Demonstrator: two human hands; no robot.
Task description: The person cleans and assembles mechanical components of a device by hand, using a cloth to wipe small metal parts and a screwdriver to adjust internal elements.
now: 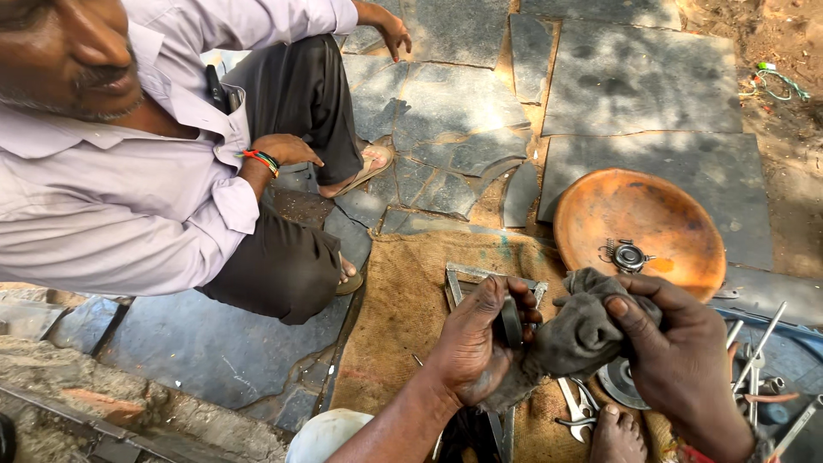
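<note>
**Bare, grimy working hands**

The left hand (470, 347) and right hand (681, 360) wear no gloves, and dark grease smudges the fingers. Both forearms are bare, without sleeves. A bare foot (615, 435) shows below, toes uncovered.

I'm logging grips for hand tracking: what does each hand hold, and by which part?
The left hand pinches a dark metal ring by its rim. The right hand grips a bunched grey rag, pressed against the ring.
</note>
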